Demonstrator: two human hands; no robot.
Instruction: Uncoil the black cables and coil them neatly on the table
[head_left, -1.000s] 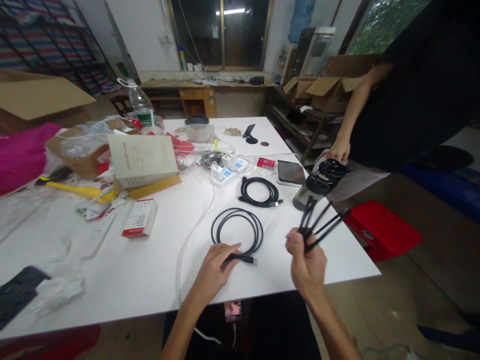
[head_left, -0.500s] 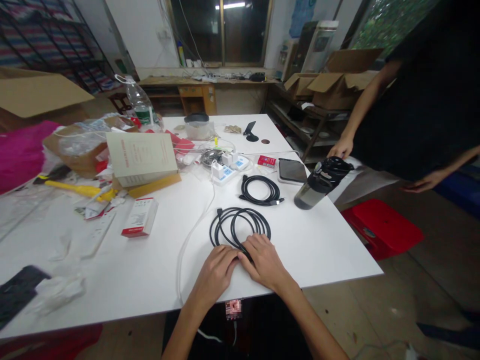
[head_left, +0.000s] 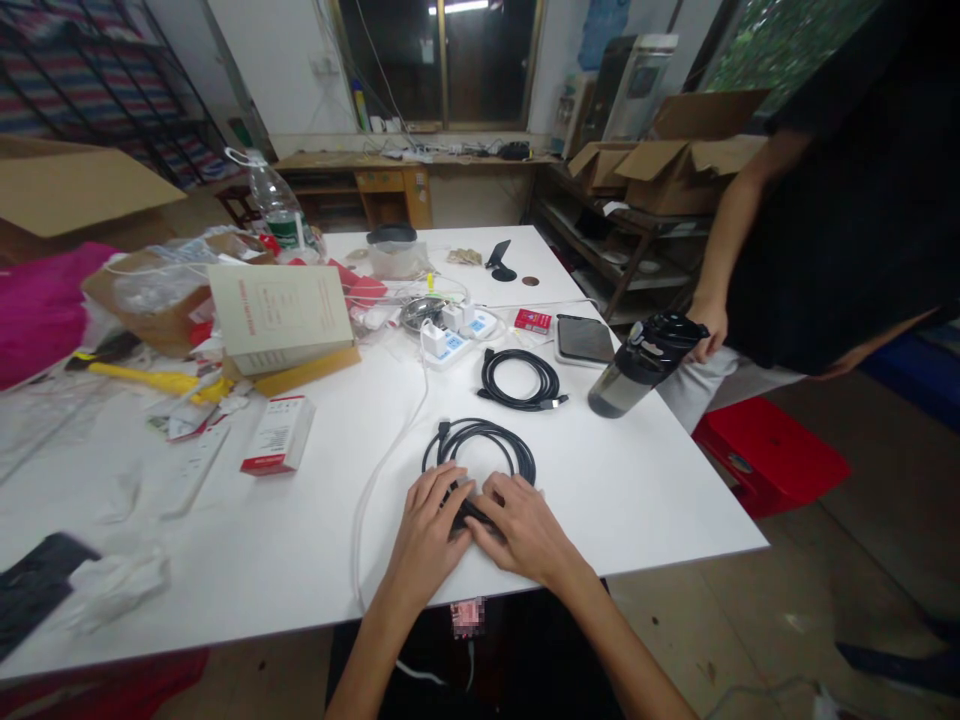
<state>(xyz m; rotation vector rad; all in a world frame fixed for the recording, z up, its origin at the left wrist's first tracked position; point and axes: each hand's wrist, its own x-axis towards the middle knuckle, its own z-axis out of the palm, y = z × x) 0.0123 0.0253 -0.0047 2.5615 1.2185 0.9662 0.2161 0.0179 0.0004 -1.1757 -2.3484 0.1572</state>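
A coiled black cable (head_left: pixel 523 448) lies on the white table (head_left: pixel 615 500) near its front edge, with one plug sticking up at the coil's far left. My left hand (head_left: pixel 430 525) curls over the near left side of the loops. From the right, my right hand (head_left: pixel 521 528) closes on the near side of the same cable, both thumbs almost meeting. My fingers hide part of the loops between them. Just beyond sits a second coiled black cable (head_left: pixel 553 378), flat on the table and touched by neither hand.
A person's hand (head_left: pixel 711 325) holds a dark bottle (head_left: pixel 630 370), tilted at the right table edge. Behind the coils are a tablet-like device (head_left: pixel 583 340), a small red box (head_left: pixel 532 320) and a power strip (head_left: pixel 450 348). A white-and-red box (head_left: pixel 277 436) and a white cord (head_left: pixel 371 480) lie left.
My left hand has moved forward onto the coil, and the loops have drawn closer together. The other person's hand has shifted from the bottle's lid to its right side.
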